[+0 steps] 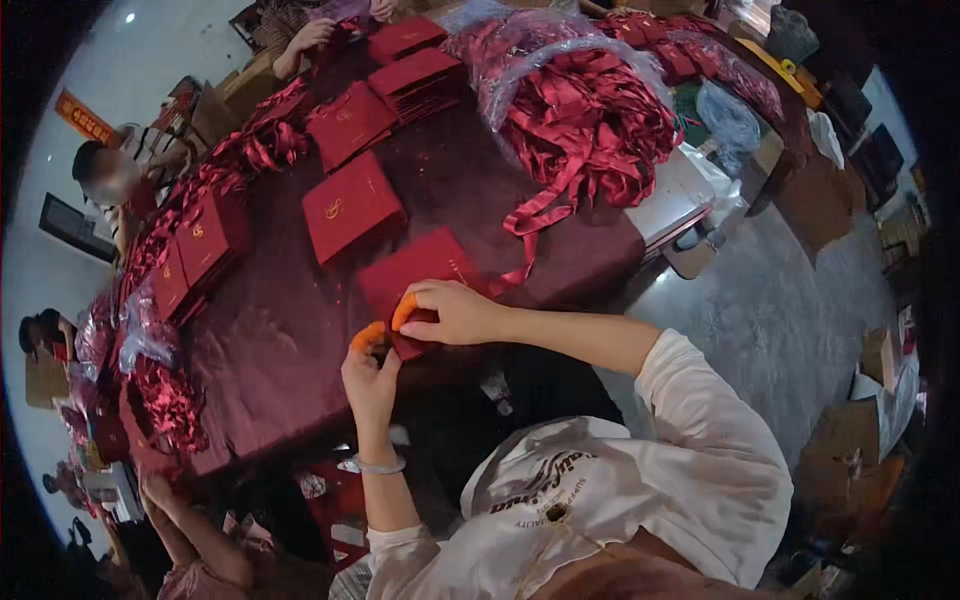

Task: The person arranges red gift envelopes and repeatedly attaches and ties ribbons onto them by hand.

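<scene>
At the table's near edge, a red gift bag (430,262) lies flat under my hands. My right hand (450,311), with an orange finger cover, is closed in a pinch on the bag's near end. Just left of it, my left hand (371,380) also wears an orange cover and has its fingers closed at the same end. The fingertips nearly meet, and the small part between them is mostly hidden. Beyond the bag sits a stack of red bags (350,208) with a gold emblem. A loose red ribbon (525,245) trails down to the right of my hands.
A large bundle of red ribbons (595,125) in clear plastic stands at the back right of the dark red tablecloth (270,370). More red stacks (205,240) and ribbons line the left edge. Other people work around the table. Cardboard boxes (845,455) stand on the right.
</scene>
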Demonstrator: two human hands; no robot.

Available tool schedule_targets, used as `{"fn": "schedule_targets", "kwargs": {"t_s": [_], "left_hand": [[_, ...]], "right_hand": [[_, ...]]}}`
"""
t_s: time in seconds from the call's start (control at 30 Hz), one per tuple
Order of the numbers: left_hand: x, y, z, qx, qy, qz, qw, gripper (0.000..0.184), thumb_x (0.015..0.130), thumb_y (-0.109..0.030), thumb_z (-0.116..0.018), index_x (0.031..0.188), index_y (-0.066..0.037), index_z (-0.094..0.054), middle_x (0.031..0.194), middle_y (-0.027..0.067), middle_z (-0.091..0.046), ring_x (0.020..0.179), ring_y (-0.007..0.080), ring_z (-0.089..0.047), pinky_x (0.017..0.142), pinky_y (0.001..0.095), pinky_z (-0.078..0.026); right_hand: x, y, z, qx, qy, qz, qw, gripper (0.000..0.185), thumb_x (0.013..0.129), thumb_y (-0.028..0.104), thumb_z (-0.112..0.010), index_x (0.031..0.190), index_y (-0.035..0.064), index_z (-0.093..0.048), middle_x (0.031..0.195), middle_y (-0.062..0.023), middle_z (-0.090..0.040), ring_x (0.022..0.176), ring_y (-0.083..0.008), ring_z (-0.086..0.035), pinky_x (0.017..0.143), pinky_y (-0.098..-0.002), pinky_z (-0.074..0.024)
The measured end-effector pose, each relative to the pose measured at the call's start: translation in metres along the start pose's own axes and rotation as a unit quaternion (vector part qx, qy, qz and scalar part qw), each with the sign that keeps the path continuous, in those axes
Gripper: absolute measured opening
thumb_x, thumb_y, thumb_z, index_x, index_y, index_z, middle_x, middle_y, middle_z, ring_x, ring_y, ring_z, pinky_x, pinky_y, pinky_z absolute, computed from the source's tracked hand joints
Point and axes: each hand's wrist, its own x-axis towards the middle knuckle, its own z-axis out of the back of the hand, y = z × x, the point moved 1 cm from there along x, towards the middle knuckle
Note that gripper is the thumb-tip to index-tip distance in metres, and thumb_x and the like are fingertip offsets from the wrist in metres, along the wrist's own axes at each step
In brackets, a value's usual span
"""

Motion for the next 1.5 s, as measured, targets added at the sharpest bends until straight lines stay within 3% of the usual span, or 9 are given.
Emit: {"fn": "schedule_targets", "kwargs": {"t_s": [0.23, 0.73, 0.9, 0.93, 1.13, 1.2, 1.33, 1.4, 1.5], "left_hand": [[0.013, 0.000, 0.013, 0.055, 0.095, 0.024, 0.994, 0.032, 0.076, 0.006, -0.060, 0.107, 0.002, -0.056, 0.087, 0.0021, -0.055, 0.075, 0.0082, -0.050, 0.069, 0.0203, -0.042], [0.019, 0.003, 0.007, -0.162, 0.018, 0.089, 0.983, 0.031, 0.075, 0.004, -0.063, 0.106, 0.002, -0.058, 0.091, 0.0038, -0.058, 0.078, 0.0102, -0.052, 0.073, 0.0225, -0.043], [0.014, -0.004, 0.001, 0.025, -0.004, 0.032, 0.999, 0.029, 0.071, 0.007, -0.060, 0.099, 0.002, -0.059, 0.084, 0.0048, -0.059, 0.072, 0.0100, -0.054, 0.064, 0.0228, -0.045], [0.016, -0.003, 0.003, 0.113, -0.010, -0.082, 0.990, 0.029, 0.070, 0.006, -0.059, 0.099, 0.000, -0.060, 0.076, 0.0035, -0.059, 0.068, 0.0086, -0.053, 0.061, 0.0229, -0.044], [0.016, -0.027, 0.009, 0.338, -0.037, -0.166, 0.926, 0.024, 0.068, -0.003, -0.063, 0.092, -0.002, -0.062, 0.078, 0.0154, -0.061, 0.073, 0.0330, -0.058, 0.065, 0.0376, -0.047], [0.012, -0.022, 0.020, 0.355, -0.028, -0.151, 0.922, 0.015, 0.066, -0.005, -0.067, 0.080, -0.001, -0.062, 0.075, 0.0152, -0.060, 0.071, 0.0313, -0.058, 0.063, 0.0368, -0.046], [0.002, -0.017, 0.039, 0.322, 0.027, -0.091, 0.942, 0.041, 0.068, 0.001, -0.068, 0.108, -0.007, -0.061, 0.076, 0.0110, -0.061, 0.068, 0.0204, -0.060, 0.063, 0.0305, -0.047], [-0.007, -0.017, 0.041, 0.296, 0.016, -0.058, 0.953, 0.018, 0.063, -0.007, -0.073, 0.075, 0.000, -0.061, 0.072, 0.0155, -0.059, 0.068, 0.0308, -0.058, 0.061, 0.0379, -0.046], [-0.019, -0.026, 0.058, 0.226, -0.040, 0.001, 0.973, 0.035, 0.067, 0.002, -0.069, 0.101, -0.004, -0.063, 0.069, 0.0090, -0.060, 0.063, 0.0176, -0.057, 0.060, 0.0281, -0.046]], "right_hand": [[-0.002, -0.008, -0.012, -0.040, -0.042, 0.048, 0.997, 0.019, 0.081, 0.020, -0.059, 0.092, 0.0050, -0.061, 0.093, -0.0102, -0.057, 0.093, -0.0286, -0.053, 0.082, -0.0372, -0.0422], [0.004, -0.007, -0.006, 0.006, -0.044, -0.008, 0.999, 0.021, 0.081, 0.021, -0.060, 0.093, 0.0035, -0.061, 0.092, -0.0104, -0.058, 0.093, -0.0263, -0.056, 0.080, -0.0354, -0.0434], [0.002, -0.007, -0.007, -0.007, -0.058, 0.021, 0.998, 0.019, 0.078, 0.020, -0.062, 0.091, 0.0045, -0.062, 0.085, -0.0106, -0.057, 0.084, -0.0272, -0.056, 0.075, -0.0349, -0.0448], [0.003, -0.005, -0.008, 0.003, -0.071, 0.028, 0.997, 0.020, 0.077, 0.018, -0.063, 0.091, 0.0046, -0.062, 0.085, -0.0097, -0.057, 0.086, -0.0263, -0.055, 0.078, -0.0339, -0.0438], [0.003, 0.006, -0.006, -0.106, -0.075, 0.024, 0.991, 0.063, 0.067, 0.032, -0.074, 0.120, 0.0088, -0.049, 0.124, -0.0102, -0.046, 0.115, -0.0294, -0.042, 0.096, -0.0393, -0.0338], [0.001, 0.006, -0.009, -0.197, -0.053, 0.002, 0.979, 0.071, 0.071, 0.041, -0.069, 0.128, 0.0074, -0.043, 0.127, -0.0123, -0.043, 0.116, -0.0320, -0.041, 0.098, -0.0431, -0.0322], [0.002, 0.007, -0.011, -0.184, 0.005, -0.016, 0.983, 0.075, 0.065, 0.043, -0.073, 0.127, 0.0110, -0.045, 0.129, -0.0095, -0.045, 0.118, -0.0279, -0.042, 0.101, -0.0402, -0.0291], [-0.001, 0.007, -0.012, -0.179, 0.022, -0.017, 0.983, 0.074, 0.064, 0.043, -0.073, 0.126, 0.0116, -0.047, 0.129, -0.0081, -0.045, 0.118, -0.0260, -0.043, 0.101, -0.0413, -0.0289], [-0.003, 0.003, -0.013, -0.198, 0.025, 0.008, 0.980, 0.071, 0.064, 0.043, -0.072, 0.124, 0.0121, -0.050, 0.128, -0.0066, -0.046, 0.117, -0.0252, -0.043, 0.101, -0.0426, -0.0285]]}}
